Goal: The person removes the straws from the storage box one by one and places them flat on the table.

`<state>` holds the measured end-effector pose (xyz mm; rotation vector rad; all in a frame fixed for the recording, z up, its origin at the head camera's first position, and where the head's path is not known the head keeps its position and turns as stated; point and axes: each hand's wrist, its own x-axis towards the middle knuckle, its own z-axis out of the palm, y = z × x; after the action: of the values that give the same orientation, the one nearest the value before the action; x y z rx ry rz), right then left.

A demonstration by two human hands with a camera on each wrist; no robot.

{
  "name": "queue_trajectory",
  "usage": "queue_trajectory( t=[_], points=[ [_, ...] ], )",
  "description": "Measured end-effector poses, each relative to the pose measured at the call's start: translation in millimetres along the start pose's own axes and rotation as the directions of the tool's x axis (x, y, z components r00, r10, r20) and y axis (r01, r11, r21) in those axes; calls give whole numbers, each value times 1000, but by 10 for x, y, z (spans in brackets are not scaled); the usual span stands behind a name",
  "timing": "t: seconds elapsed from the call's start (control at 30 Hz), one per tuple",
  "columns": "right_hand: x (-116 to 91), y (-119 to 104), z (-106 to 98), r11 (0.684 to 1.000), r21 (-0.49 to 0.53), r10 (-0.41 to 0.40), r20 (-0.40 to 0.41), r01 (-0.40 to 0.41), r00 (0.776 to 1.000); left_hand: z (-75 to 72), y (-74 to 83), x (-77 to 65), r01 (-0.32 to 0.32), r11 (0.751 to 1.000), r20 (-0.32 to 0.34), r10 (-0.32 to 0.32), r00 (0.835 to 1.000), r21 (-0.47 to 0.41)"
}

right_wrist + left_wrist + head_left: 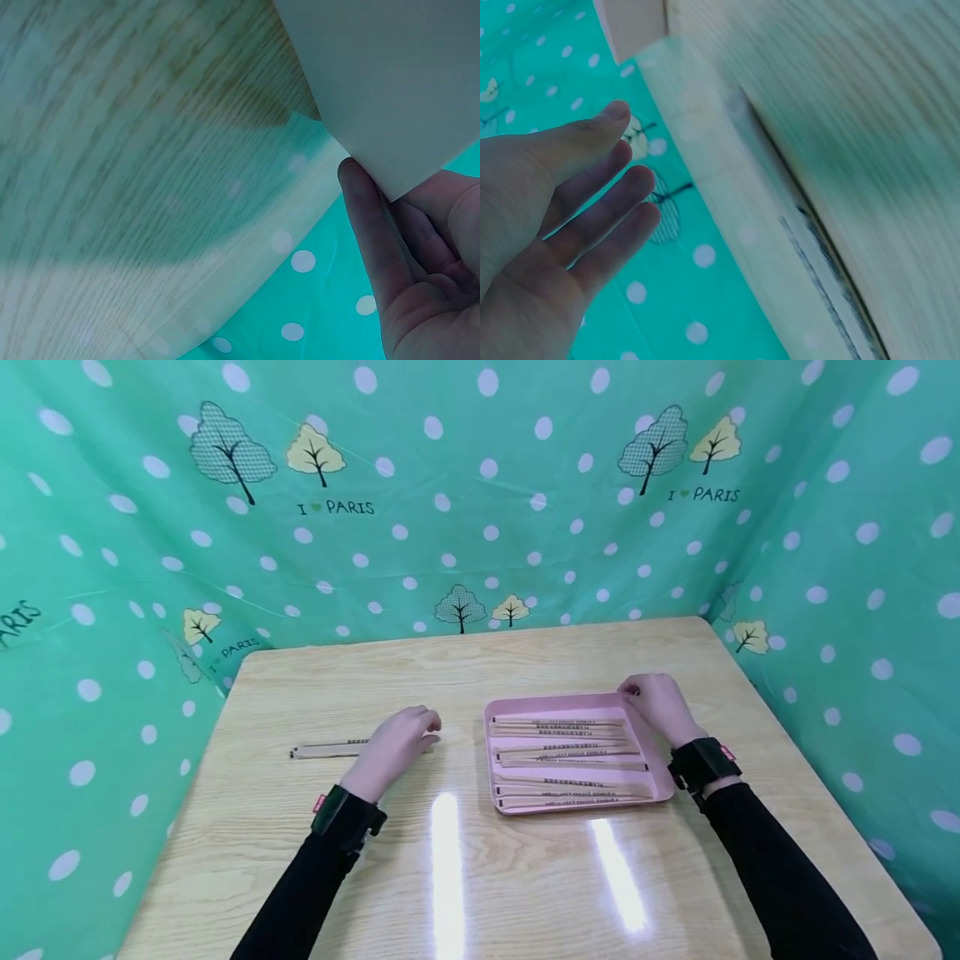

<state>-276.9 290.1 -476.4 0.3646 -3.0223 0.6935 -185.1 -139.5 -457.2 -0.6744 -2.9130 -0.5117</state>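
Observation:
A slim paper-wrapped straw (322, 750) lies on the table at the left, partly covered in the head view by my left hand (397, 745). That hand hovers over its right part, fingers loosely bent and holding nothing. In the left wrist view the fingers are spread beside the printed straw wrapper (810, 240), apart from it. A pink tray (573, 700) with several similar wrapped straws (573, 747) in it stands right of centre. At its far right corner, my right hand (660, 703) pinches the rim. The right wrist view shows fingers at the tray's corner (397, 90).
The pale wooden table (525, 885) carries bright light reflections at the front. Green dotted cloth (487, 510) hangs behind it and along both sides. Each wrist wears a black band (348, 820).

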Motion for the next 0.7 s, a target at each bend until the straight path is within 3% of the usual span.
queue_trajectory(
  t=[0.2, 0.47, 0.7],
  points=[
    [-52, 44, -28, 1000, 0, 0, -15, 0, 1000, 58, 219, 192, -20, 1000, 33, 20, 999, -12],
    [-30, 4, 3, 1000, -11, -22, -22, 22, 999, 173, 477, 288, -53, 997, 60, 57, 997, -64],
    [-11, 5, 12, 1000, 1, -7, -13, 7, 1000, 262, 723, 424, -113, 992, 82, 116, 990, -49]
  ],
)
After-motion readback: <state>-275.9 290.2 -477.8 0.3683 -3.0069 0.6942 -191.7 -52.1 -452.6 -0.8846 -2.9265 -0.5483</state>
